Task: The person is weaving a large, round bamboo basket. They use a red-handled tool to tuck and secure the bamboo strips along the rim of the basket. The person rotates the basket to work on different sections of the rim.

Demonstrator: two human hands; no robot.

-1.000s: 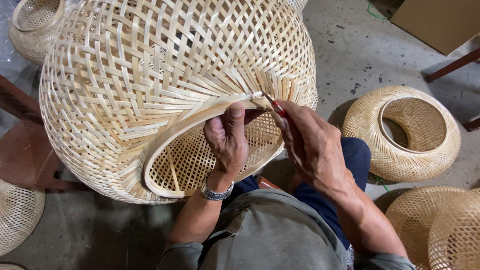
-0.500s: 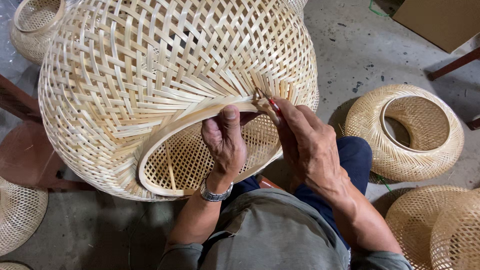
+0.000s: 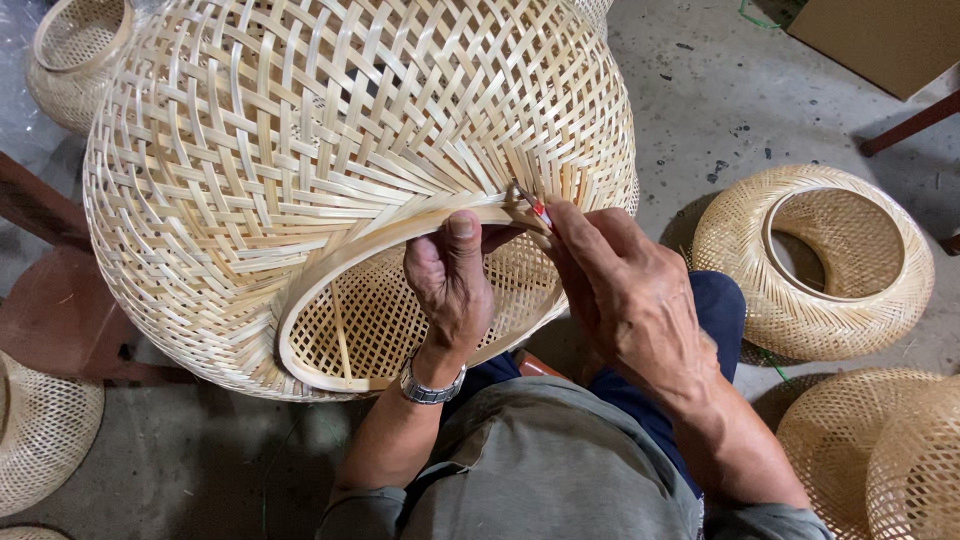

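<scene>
A large round woven bamboo lampshade [image 3: 300, 160] rests on my lap, its open ring facing me. My left hand [image 3: 450, 285] grips the rim ring [image 3: 330, 270] of the opening, thumb on top. My right hand [image 3: 625, 295] pinches a small red-handled tool [image 3: 535, 207] whose tip touches the weave at the rim's upper edge. A metal watch [image 3: 432, 388] sits on my left wrist.
A finished woven shade [image 3: 815, 260] lies on the concrete floor at right, with two more [image 3: 870, 455] at lower right. Other woven pieces sit at upper left [image 3: 75, 55] and lower left [image 3: 45, 430]. A reddish wooden stool [image 3: 50, 310] stands left. A cardboard box [image 3: 880, 40] is upper right.
The big shade has shifted slightly left and turned a little in my hands. My right hand with the tool stays at the rim's top edge.
</scene>
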